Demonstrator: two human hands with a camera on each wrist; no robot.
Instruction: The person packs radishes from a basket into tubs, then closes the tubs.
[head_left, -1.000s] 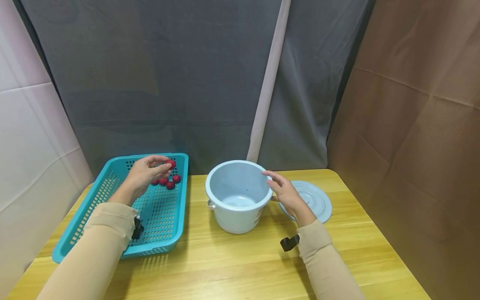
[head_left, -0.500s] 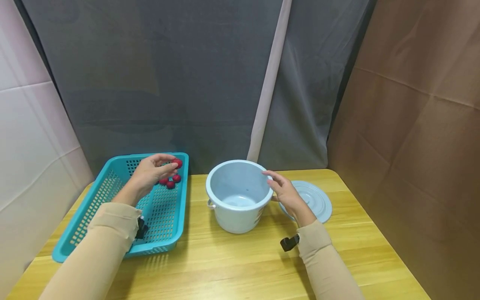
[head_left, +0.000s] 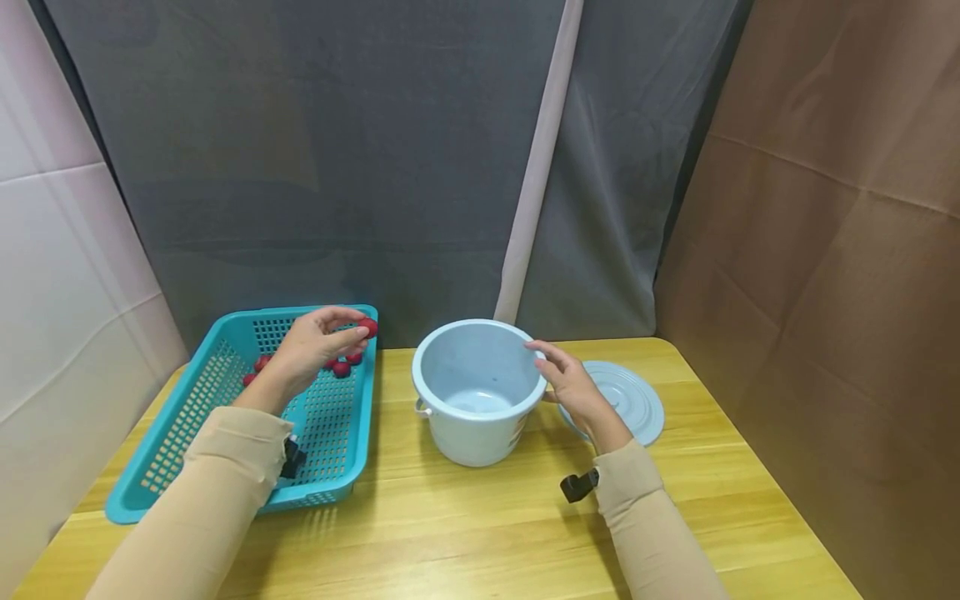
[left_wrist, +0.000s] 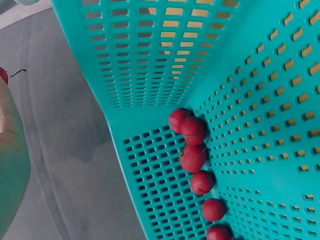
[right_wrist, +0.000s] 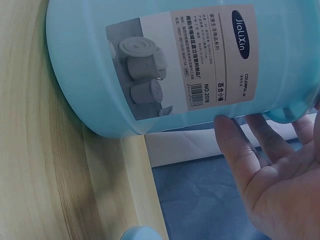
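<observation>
The left hand (head_left: 311, 350) pinches one red berry (head_left: 368, 327) between thumb and fingertips, raised above the far right corner of the teal basket (head_left: 187, 433), so the fruit is clear of the wall and free to travel. Under and just behind that hand, the remaining berries (left_wrist: 193, 156) lie bunched along the seam where the basket floor meets its far wall; the left wrist view shows them touching in a row, probably because they have rolled into the corner.

The right hand (head_left: 573, 385) rests with relaxed, straight fingers against the right side of the pale blue bucket (head_left: 477, 392), thumb near the rim, holding nothing. It looks placed to steady the bucket. The right wrist view shows the fingertips (right_wrist: 226, 131) against the wall just beside the printed label (right_wrist: 200, 60), though whether the palm also touches is hard to tell. The bucket stands upright and open between the two hands, and its lid (head_left: 636, 398) lies flat on the wooden table (head_left: 487, 533) just beyond the right hand.

Compared with a second ago, the left hand has carried its berry rightward, from over the basket's middle to its right edge, nearer the bucket. The right hand and bucket have not shifted.
</observation>
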